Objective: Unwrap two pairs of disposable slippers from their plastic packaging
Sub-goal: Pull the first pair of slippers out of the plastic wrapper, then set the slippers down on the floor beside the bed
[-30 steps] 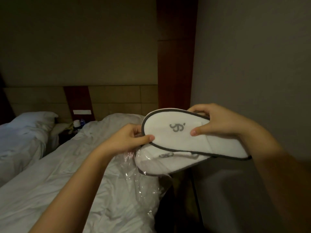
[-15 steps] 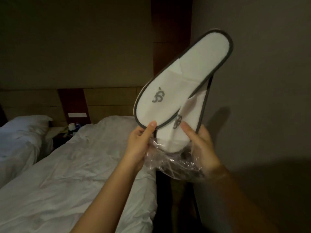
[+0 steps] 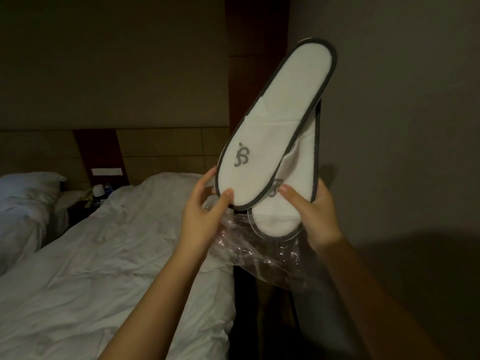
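Two white slippers with grey trim and a grey logo stand upright in front of me, toes down. The front slipper (image 3: 275, 126) overlaps the rear slipper (image 3: 298, 178). My left hand (image 3: 205, 211) pinches the front slipper's toe edge between thumb and fingers. My right hand (image 3: 317, 219) grips the rear slipper at its toe, thumb across the logo. A crumpled clear plastic bag (image 3: 262, 253) hangs below the toes; the rear slipper's tip sits inside it.
A bed (image 3: 104, 255) with rumpled white sheets fills the lower left. A second bed with a pillow (image 3: 28, 188) lies at far left, with a nightstand (image 3: 91, 203) holding small items between them. A plain wall (image 3: 402, 126) rises on the right.
The slippers swung from lying flat to standing upright, heels up, and slid out of the plastic. The bag now hangs below the toes. Both hands shifted to the toe ends.
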A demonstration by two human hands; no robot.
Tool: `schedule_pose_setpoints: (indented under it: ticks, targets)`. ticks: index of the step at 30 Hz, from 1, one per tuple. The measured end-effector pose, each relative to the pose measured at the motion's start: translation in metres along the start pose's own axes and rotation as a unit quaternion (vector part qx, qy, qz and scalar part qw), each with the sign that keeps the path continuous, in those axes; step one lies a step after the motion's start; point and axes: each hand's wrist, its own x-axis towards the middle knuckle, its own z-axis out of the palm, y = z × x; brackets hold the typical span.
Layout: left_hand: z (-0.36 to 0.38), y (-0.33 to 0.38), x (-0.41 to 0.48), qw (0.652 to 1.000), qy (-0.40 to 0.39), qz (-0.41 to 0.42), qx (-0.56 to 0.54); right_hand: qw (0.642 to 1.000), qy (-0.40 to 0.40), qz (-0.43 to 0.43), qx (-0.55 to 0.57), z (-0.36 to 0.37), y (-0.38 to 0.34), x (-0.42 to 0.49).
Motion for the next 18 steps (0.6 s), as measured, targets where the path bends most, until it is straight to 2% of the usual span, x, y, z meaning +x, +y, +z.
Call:
schedule_pose_setpoints:
  ticks: [3, 5, 8, 12, 18]
  targets:
    - [-0.01, -0.002, 0.005, 0.999, 0.001, -0.021, -0.036, 1.0, -0.012, -0.008, -0.005, -0.006, -0.003, 0.007]
    - [-0.017, -0.003, 0.008, 0.996, -0.032, -0.069, -0.051, 1.0, -0.023, -0.012, -0.018, -0.009, -0.003, 0.01]
    - [-0.027, -0.009, 0.007, 0.992, -0.077, -0.092, -0.045, 0.999, -0.012, -0.022, -0.041, -0.013, -0.002, 0.013]
    - [-0.041, -0.025, 0.005, 0.992, -0.061, -0.101, -0.041, 0.997, 0.057, -0.036, -0.026, -0.028, -0.005, 0.021]
    - [-0.038, -0.057, -0.007, 0.99, -0.06, -0.124, -0.011, 0.994, 0.02, 0.002, -0.108, -0.044, 0.016, 0.015]
